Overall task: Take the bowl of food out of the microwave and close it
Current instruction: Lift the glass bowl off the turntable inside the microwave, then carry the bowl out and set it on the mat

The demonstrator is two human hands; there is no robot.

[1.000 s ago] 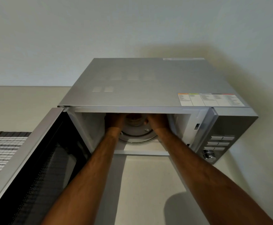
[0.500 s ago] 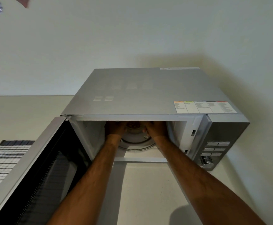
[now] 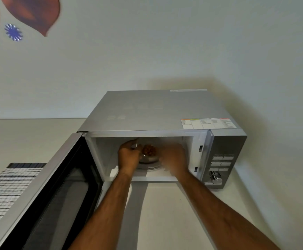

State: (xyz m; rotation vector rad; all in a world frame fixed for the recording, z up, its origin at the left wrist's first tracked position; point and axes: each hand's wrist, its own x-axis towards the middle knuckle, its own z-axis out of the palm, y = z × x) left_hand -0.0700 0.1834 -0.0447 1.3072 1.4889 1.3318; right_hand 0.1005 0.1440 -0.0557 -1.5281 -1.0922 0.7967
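— While the door (image 3: 44,192) hangs wide to the left, what sits inside the microwave (image 3: 158,112)?
— A round glass bowl (image 3: 149,156) of small brown balls, on the turntable in the white cavity. Brushed steel shell, dark glass in the door.
— And the hands?
— Both arms reach straight in. The left hand (image 3: 129,155) curls round the bowl's left side, the right hand (image 3: 174,156) cups its right, blurred. Both grip the bowl.

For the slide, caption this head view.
Both hands, left and right, grasp the bowl of food inside the open microwave.
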